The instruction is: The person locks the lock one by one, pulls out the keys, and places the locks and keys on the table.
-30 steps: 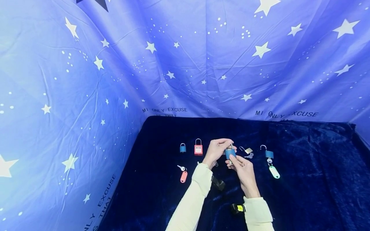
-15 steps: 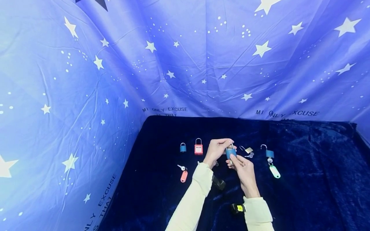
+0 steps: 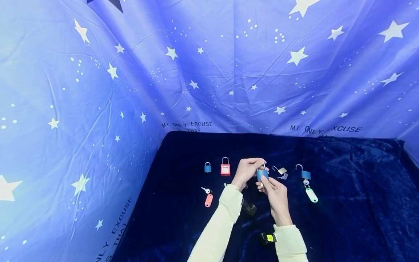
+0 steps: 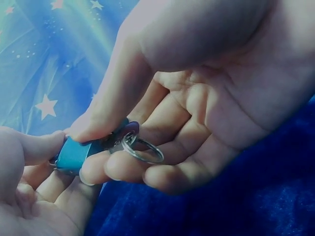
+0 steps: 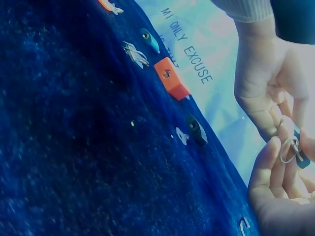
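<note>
Between both hands, in the head view, a blue padlock (image 3: 262,175) is held upright above the dark velvet. My left hand (image 3: 246,173) pinches its silver shackle from the upper left. The right hand (image 3: 277,193) grips the lower end of the body, thumb across its front. In the left wrist view the padlock (image 4: 74,155) lies between the fingertips of two hands, and a metal key ring (image 4: 145,150) rests over the fingers at its bottom end. The right wrist view shows that key ring (image 5: 290,150) too; most of the key is hidden by fingers.
On the velvet-covered table (image 3: 353,203) lie a small blue padlock (image 3: 207,167), a red padlock (image 3: 225,169), a key with a red tag (image 3: 208,200), a brass padlock (image 3: 282,170) beside keys (image 3: 282,176), and an open blue padlock (image 3: 306,175) with a green-tagged key (image 3: 311,195). A starry cloth (image 3: 235,109) hangs behind.
Both hands keep their hold on the blue padlock. The right wrist has shifted very slightly left; the things on the table lie as before.
</note>
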Demonstrator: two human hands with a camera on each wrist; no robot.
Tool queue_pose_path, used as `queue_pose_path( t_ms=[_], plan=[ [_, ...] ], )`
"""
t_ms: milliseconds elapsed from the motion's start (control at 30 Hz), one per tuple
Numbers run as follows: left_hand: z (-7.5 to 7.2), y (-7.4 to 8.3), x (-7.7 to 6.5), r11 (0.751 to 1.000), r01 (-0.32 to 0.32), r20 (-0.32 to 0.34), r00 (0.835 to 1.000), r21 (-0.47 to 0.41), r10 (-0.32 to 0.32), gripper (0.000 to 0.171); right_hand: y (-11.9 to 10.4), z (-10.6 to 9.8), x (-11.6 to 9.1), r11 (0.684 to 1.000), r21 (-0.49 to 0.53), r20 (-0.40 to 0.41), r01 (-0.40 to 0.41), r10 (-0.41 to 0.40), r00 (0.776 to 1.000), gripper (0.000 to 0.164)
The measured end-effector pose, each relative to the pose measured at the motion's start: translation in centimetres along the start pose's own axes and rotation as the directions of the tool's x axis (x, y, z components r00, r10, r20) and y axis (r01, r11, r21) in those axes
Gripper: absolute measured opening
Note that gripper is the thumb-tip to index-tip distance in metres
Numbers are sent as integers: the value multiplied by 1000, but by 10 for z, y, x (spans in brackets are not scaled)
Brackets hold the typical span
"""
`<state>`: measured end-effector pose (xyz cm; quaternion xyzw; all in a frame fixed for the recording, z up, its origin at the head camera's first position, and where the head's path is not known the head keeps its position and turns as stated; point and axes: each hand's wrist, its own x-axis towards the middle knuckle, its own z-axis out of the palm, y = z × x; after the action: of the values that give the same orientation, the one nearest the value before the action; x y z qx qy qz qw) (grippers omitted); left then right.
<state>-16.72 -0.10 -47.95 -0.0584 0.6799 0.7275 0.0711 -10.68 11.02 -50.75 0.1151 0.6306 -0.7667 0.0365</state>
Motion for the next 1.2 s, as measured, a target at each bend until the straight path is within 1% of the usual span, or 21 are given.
queue_pose_path(
  t_ms=[333, 533, 600, 667, 767, 833, 867, 967, 1067, 1133, 1200],
  plan=[
    [0, 0, 0, 1000, -15, -11, 1000, 4, 15, 16, 2, 3, -1, 999, 30, -11, -24, 25, 1000, 44],
    [1, -1, -2, 998, -39, -6, 999, 57, 40, 21, 2, 6, -2, 998, 60, 2, -34, 34, 999, 47],
    [3, 1, -3, 997, -53, -1, 999, 63, 53, 22, 2, 7, -2, 997, 70, -5, -39, 39, 999, 45],
    [5, 3, -4, 997, -62, 5, 998, 53, 62, 21, 2, 9, -2, 996, 87, -20, -37, 38, 999, 37],
    [9, 5, -4, 998, -70, 12, 997, 0, 70, 19, 0, 11, -2, 994, 111, -62, -18, 25, 998, 23],
    [11, 6, -4, 997, -75, 5, 997, -21, 75, 20, -2, 13, -2, 993, 121, -86, -8, 18, 996, 18],
    [12, 6, -4, 996, -79, 0, 997, -31, 79, 20, -3, 13, -3, 993, 120, -91, -5, 16, 996, 18],
    [15, 5, -5, 995, -87, -3, 996, -54, 87, 22, -5, 15, -4, 993, 122, -100, -4, 16, 995, 25],
    [16, 4, -6, 993, -74, 0, 997, -89, 75, 23, -6, 17, -5, 992, 126, -106, -8, 22, 994, 29],
    [17, 3, -6, 992, -70, -3, 998, -104, 70, 22, -5, 18, -6, 989, 146, -117, -9, 26, 993, 24],
    [18, 2, -6, 992, -73, -12, 997, -101, 72, 20, -5, 18, -6, 986, 168, -128, -4, 26, 991, 15]
  ],
)
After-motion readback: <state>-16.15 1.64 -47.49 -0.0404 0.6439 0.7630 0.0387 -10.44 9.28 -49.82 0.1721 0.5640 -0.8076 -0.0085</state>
